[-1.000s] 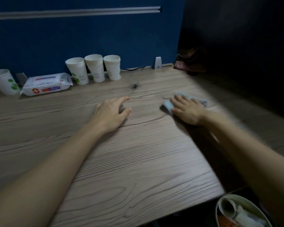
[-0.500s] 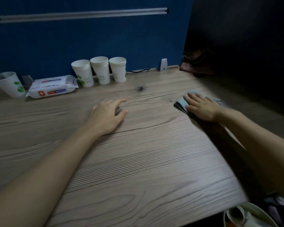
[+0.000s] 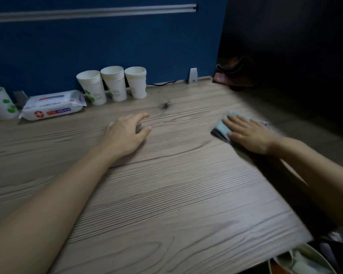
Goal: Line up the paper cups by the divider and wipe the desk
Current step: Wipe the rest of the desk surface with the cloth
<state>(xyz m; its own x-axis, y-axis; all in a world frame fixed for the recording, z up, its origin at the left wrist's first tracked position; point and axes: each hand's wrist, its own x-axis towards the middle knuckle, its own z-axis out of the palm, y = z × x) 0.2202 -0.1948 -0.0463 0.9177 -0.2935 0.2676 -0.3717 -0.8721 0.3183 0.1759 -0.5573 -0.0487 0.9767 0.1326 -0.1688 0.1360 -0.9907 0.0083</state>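
Observation:
Three stacks of white paper cups [image 3: 115, 85] stand side by side against the blue divider [image 3: 107, 48] at the back of the wooden desk [image 3: 166, 194]. A single cup with green spots [image 3: 1, 103] stands apart at the far left. My right hand [image 3: 249, 133] lies flat, fingers spread, pressing a folded light-blue cloth [image 3: 222, 128] onto the desk at the right. My left hand [image 3: 127, 133] rests palm down on the desk's middle, fingers loosely apart, holding nothing.
A pack of wet wipes [image 3: 53, 104] lies between the single cup and the stacks. A dark cable [image 3: 162, 83] and a metal bracket [image 3: 192, 76] sit at the divider's foot. A dark bundle [image 3: 234, 74] lies back right. A bin [image 3: 305, 262] stands below the desk's right edge.
My right hand has slid the cloth to the right across the desk. My left hand has stayed where it was.

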